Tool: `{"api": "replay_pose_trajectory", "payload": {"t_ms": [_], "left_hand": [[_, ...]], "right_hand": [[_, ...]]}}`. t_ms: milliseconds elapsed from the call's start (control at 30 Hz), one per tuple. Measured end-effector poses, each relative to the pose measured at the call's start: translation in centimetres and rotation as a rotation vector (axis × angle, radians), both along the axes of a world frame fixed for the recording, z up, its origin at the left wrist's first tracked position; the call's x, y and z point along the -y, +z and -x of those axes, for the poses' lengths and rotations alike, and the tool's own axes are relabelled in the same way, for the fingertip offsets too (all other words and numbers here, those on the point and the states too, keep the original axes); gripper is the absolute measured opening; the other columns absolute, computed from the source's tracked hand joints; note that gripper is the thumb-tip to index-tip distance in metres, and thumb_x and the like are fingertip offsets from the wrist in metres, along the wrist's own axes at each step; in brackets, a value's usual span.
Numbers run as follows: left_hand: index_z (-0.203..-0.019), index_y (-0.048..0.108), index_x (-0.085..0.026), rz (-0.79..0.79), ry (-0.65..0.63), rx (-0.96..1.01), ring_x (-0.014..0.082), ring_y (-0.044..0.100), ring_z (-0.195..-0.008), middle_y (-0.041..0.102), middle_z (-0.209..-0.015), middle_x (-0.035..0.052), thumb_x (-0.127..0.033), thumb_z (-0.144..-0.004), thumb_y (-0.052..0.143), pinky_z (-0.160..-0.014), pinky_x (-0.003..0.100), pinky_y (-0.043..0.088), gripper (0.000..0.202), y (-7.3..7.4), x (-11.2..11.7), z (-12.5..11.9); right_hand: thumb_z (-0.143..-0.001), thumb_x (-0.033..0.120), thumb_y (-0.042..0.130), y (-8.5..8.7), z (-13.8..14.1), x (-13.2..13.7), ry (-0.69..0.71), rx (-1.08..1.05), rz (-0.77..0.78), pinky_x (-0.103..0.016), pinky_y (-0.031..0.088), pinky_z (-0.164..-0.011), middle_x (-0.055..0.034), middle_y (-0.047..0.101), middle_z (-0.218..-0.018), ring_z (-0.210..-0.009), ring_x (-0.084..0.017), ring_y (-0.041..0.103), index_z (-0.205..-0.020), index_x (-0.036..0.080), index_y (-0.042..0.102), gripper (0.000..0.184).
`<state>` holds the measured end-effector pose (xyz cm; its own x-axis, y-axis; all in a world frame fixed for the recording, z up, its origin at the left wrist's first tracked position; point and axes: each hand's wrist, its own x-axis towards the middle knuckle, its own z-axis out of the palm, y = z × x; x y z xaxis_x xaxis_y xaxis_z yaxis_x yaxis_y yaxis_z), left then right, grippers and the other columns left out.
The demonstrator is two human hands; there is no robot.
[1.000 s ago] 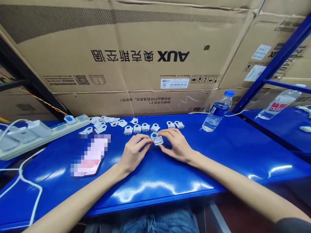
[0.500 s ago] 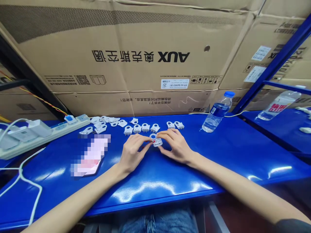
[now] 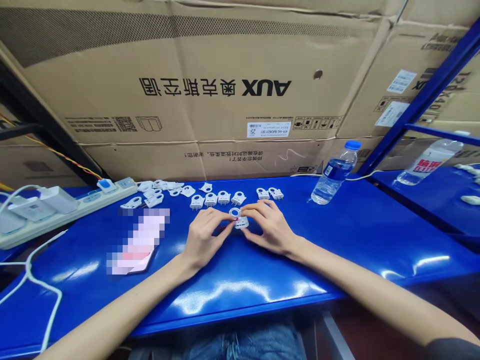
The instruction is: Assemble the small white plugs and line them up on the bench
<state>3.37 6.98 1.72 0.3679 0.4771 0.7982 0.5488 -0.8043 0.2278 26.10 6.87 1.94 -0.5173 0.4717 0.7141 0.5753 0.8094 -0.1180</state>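
Between the fingertips of both hands is a white plug [image 3: 242,223] with a ring-shaped handle, held just over the blue table. My left hand [image 3: 207,235] pinches it from the left, thumb and forefinger at the ring, where a small spot of red shows. My right hand [image 3: 270,226] grips it from the right, fingers curled over its upper side and thumb below. Right behind the hands stand several like plugs [image 3: 224,197] in a row, prongs down. Two more plugs [image 3: 275,193] sit a little to the right.
A pile of white plug parts [image 3: 154,192] lies at the back left beside a power strip [image 3: 88,201] with chargers. A pink, blurred-out flat object [image 3: 140,245] rests left of my arm. A water bottle [image 3: 335,172] stands at right; large cartons [image 3: 210,45] line the back.
The plug has tilted slightly in my fingers, and my right fingertips have shifted a little over it. Both hands stay in nearly the same place; the whole view moves slightly.
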Motion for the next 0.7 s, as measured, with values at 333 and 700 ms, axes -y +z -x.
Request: {"api": "replay_pose_trajectory", "payload": {"t_ms": [333, 700], "left_hand": [[-0.102, 0.075, -0.023, -0.015, -0.028, 0.048, 0.0172, 0.065, -0.085, 0.076, -0.091, 0.0016, -0.02, -0.097, 0.072, -0.079, 0.034, 0.056, 0.007, 0.14, -0.05, 0.22], [-0.119, 0.07, -0.023, 0.035, 0.086, 0.031, 0.0214, 0.067, -0.101, 0.074, -0.106, 0.0052, -0.021, -0.102, 0.061, -0.091, 0.038, 0.055, 0.019, 0.17, 0.08, 0.01]], "right_hand": [[-0.096, 0.029, 0.067, -0.04, 0.49, 0.4, -0.004, -0.103, -0.089, -0.048, 0.047, -0.105, -0.0075, 0.079, -0.115, -0.105, -0.023, 0.075, -0.121, 0.023, 0.058, 0.028], [-0.096, 0.03, 0.067, 0.1, -0.05, -0.17, -0.123, -0.111, -0.039, -0.048, 0.045, -0.104, -0.007, 0.078, -0.119, -0.106, -0.025, 0.072, -0.12, 0.024, 0.062, 0.026]]}}
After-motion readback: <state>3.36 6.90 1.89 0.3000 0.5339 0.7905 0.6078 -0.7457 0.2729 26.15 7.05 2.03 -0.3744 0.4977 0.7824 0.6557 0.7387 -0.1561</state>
